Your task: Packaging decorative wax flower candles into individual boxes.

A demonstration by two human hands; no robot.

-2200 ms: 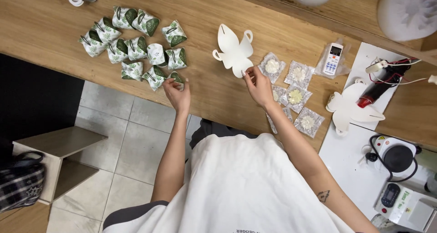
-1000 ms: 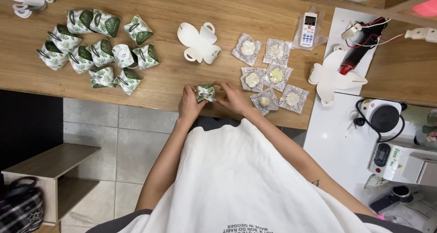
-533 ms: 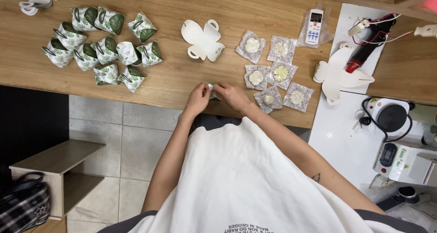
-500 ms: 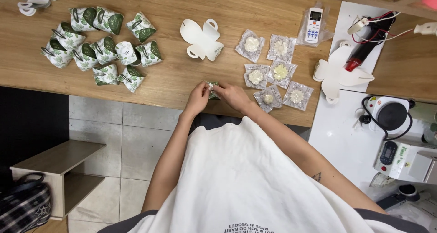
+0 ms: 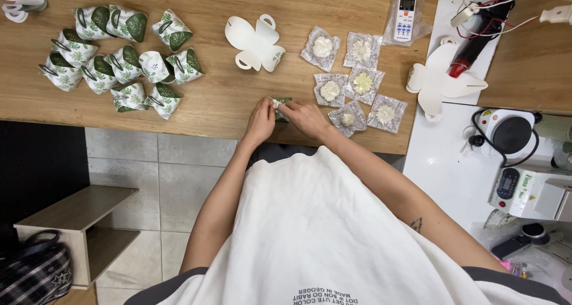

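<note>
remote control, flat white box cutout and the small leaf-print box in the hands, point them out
remote control (image 5: 406,16), head view, on the middle of its white body.
flat white box cutout (image 5: 255,42), head view, on its centre panel.
small leaf-print box (image 5: 282,101), head view, on the green edge showing between both hands.

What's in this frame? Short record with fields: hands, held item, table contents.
left hand: on the small leaf-print box, at the table edge
right hand: pinching the same box
folded boxes: cluster, table's left part
flat white blank: mid-table, unfolded
clear sachets: six, white flowers inside
remote: beyond sachets
table: wood
</note>
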